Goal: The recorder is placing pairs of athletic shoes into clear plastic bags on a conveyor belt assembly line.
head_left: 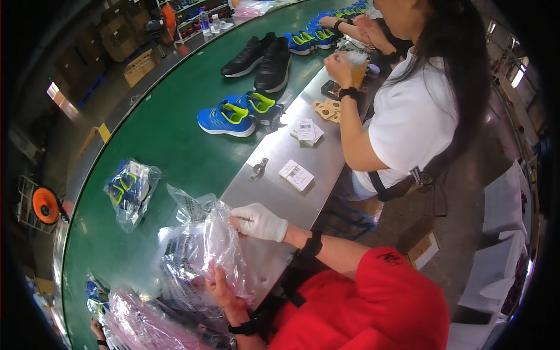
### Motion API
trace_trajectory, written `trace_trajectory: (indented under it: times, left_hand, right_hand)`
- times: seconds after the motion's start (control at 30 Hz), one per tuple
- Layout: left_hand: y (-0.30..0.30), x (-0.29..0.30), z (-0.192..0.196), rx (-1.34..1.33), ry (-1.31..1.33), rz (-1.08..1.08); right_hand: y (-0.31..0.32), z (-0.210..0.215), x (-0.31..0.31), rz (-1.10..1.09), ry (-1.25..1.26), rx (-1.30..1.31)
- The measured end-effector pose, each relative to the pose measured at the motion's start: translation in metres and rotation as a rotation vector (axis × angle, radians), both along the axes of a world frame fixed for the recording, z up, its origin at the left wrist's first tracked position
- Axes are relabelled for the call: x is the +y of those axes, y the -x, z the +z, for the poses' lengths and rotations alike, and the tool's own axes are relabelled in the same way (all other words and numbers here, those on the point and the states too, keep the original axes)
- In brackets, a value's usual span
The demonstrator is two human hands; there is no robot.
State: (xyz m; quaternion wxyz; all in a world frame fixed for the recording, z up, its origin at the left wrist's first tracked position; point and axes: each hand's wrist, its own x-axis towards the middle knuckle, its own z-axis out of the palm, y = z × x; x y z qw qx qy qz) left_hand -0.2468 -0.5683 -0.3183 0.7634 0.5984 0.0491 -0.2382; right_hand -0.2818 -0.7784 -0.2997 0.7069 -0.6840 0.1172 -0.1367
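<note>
My left hand (223, 293) is bare, with a black wristband, and grips the near side of a crinkled clear plastic bag (195, 256) with dark print. My right hand (259, 223) wears a white glove that leaves the fingertips bare. It pinches the bag's upper edge. Whether anything is inside the bag cannot be made out. A bagged pair of blue shoes (129, 189) lies on the green belt left of my hands. Beyond them stands a pair of blue and lime sneakers (236, 114). Pinkish plastic bags (143, 326) are heaped at lower left.
Two stacks of white tags (296, 175) and tan cards (326, 109) lie on the metal ledge (256, 192). Black shoes (272, 65) stand farther along the belt (169, 128). A co-worker in white (417, 116) sits at right. Another person's hand (97, 329) shows at lower left.
</note>
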Motion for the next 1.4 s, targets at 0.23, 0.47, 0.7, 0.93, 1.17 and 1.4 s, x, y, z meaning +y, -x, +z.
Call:
trace_trajectory:
  times: [0.23, 0.47, 0.7, 0.93, 1.17, 1.4]
  left_hand:
    - [0.001, -0.002, 0.001, -0.021, 0.051, -0.013]
    - [0.0, 0.0, -0.004, -0.001, -0.02, 0.014]
    - [-0.001, -0.001, -0.002, 0.0, 0.05, -0.013]
    - [0.0, -0.002, 0.0, 0.001, 0.068, -0.029]
    - [0.001, -0.003, 0.0, 0.021, 0.084, -0.033]
    - [-0.002, 0.001, -0.009, -0.012, 0.049, -0.012]
  right_hand:
    - [0.002, -0.002, -0.002, 0.009, 0.033, -0.015]
    - [0.001, -0.006, 0.0, 0.005, 0.024, -0.023]
    - [0.0, -0.01, 0.001, 0.001, 0.066, -0.036]
    - [-0.001, -0.006, 0.004, -0.007, 0.045, -0.033]
    - [-0.003, -0.017, 0.002, 0.003, 0.065, -0.05]
    - [-0.004, -0.015, 0.003, -0.003, 0.073, -0.039]
